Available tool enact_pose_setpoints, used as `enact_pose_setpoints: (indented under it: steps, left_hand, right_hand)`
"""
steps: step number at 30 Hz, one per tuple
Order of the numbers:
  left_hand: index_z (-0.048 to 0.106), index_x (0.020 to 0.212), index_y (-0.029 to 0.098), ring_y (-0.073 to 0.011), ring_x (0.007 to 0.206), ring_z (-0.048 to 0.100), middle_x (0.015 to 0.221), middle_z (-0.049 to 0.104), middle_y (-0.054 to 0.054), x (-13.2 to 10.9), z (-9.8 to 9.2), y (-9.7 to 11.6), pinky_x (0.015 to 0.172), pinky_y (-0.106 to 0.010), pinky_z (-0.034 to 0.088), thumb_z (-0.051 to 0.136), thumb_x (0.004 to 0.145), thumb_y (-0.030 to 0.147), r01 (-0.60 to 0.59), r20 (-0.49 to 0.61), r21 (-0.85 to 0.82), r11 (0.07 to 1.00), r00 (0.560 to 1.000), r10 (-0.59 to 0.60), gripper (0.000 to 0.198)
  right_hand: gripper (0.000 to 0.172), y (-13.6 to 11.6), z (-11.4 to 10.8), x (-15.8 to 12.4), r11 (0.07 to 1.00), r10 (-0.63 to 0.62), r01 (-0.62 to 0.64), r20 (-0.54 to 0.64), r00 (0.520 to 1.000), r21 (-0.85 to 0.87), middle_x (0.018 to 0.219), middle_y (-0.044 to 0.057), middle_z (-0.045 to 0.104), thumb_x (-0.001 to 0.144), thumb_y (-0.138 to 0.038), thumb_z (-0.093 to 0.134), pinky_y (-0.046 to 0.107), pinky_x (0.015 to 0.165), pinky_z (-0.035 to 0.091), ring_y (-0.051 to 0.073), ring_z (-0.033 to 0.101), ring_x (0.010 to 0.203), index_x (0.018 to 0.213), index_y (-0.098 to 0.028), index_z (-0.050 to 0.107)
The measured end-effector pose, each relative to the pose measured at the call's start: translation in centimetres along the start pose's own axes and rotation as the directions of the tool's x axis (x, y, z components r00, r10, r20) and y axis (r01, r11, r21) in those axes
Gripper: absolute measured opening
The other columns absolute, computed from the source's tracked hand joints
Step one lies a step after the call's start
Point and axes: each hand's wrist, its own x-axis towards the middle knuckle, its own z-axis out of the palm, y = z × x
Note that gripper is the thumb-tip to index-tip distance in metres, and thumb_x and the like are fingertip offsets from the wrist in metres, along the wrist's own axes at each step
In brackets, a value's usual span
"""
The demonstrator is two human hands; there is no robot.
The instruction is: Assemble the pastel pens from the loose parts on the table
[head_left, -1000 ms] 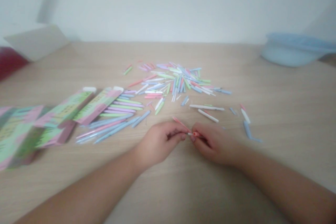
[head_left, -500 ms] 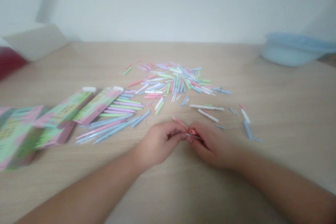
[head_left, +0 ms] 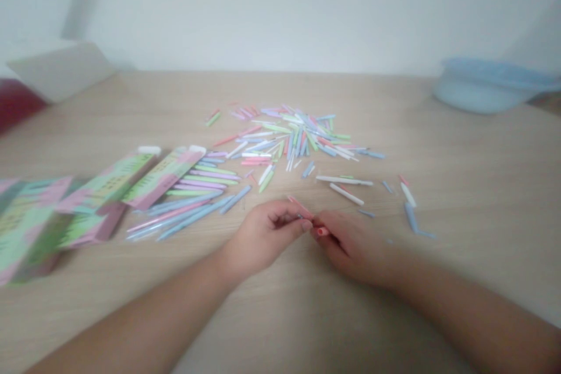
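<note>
My left hand is closed in a pinch on a slim red pen part that slants up and left. A small dark tip shows by its fingers. Fingertip to fingertip with it, my right hand grips a red pen barrel, its open round end facing me. Both hands hover just over the table, and the fingers hide most of what they hold. Beyond them spreads a loose heap of pen parts in red, blue, green, white and purple. A white pen barrel lies beyond my right hand.
Left of my hands lie several assembled-looking pens in a row. Further left are printed pink and green boxes, some stacked. A blue basin stands at the back right. Loose blue parts lie to the right on the wooden table.
The red barrel's open end has dropped slightly in my right hand. The thin rod that showed between the hands is now mostly out of sight. Both hands stay in nearly the same place.
</note>
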Motion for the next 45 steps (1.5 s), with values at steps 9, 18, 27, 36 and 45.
enact_pose_setpoints:
  steps: [9, 18, 27, 36, 45]
  left_hand:
    - [0.075, 0.11, 0.02, -0.018, 0.105, 0.068, 0.109, 0.075, -0.007, -0.8, 0.0, 1.7, 0.098, -0.032, 0.052, 0.06, 0.102, 0.02, -0.322, 0.009, 0.367, 0.872, 0.939, 0.343, 0.017]
    - [0.071, 0.128, 0.023, -0.0157, 0.107, 0.062, 0.111, 0.065, -0.006, -0.4, -1.3, 0.7, 0.098, -0.029, 0.05, 0.053, 0.104, 0.015, -0.378, 0.133, 0.565, 0.733, 0.919, 0.371, 0.031]
    - [0.074, 0.111, 0.019, -0.0186, 0.107, 0.062, 0.109, 0.068, -0.007, -0.4, -0.9, 0.7, 0.098, -0.032, 0.051, 0.05, 0.106, 0.021, -0.372, 0.256, 0.63, 0.681, 0.928, 0.27, 0.025]
    - [0.073, 0.114, 0.02, -0.0199, 0.108, 0.063, 0.109, 0.069, -0.008, -0.4, -0.8, 0.4, 0.098, -0.034, 0.052, 0.051, 0.105, 0.02, -0.342, 0.247, 0.648, 0.68, 0.94, 0.237, 0.024]
    - [0.072, 0.123, 0.019, -0.0217, 0.118, 0.065, 0.123, 0.072, -0.01, -0.3, -0.6, -0.2, 0.109, -0.036, 0.051, 0.05, 0.104, 0.02, -0.324, 0.227, 0.702, 0.634, 0.946, 0.233, 0.029]
  right_hand:
    - [0.02, -0.5, -0.7, -0.7, 0.976, -0.07, 0.094, -0.124, 0.99, 0.196, 0.089, 0.003, 0.06, 0.11, -0.024, 0.035, 0.032, 0.074, 0.049, 0.018, 0.057, 0.08, 0.107, -0.022, 0.054]
    - [0.026, 0.4, -1.0, -0.3, 0.998, -0.065, 0.067, -0.116, 0.991, 0.014, 0.101, 0.008, 0.066, 0.11, -0.03, 0.041, 0.038, 0.086, 0.051, 0.022, 0.062, 0.094, 0.118, -0.021, 0.063]
    - [0.024, 0.5, -0.6, 0.1, 0.984, 0.01, -0.019, -0.051, 0.999, -0.18, 0.095, 0.007, 0.067, 0.107, -0.031, 0.047, 0.033, 0.069, 0.045, 0.019, 0.059, 0.079, 0.103, -0.019, 0.067]
    - [0.03, 0.6, -0.3, 0.1, 0.954, 0.022, -0.022, -0.006, 1.0, -0.298, 0.095, 0.009, 0.069, 0.107, -0.034, 0.044, 0.035, 0.07, 0.048, 0.021, 0.062, 0.079, 0.104, -0.02, 0.07]
    - [0.034, 0.6, 0.4, 0.4, 0.922, 0.02, -0.015, 0.01, 1.0, -0.387, 0.098, 0.01, 0.07, 0.109, -0.033, 0.04, 0.037, 0.074, 0.05, 0.023, 0.064, 0.083, 0.108, -0.017, 0.07]
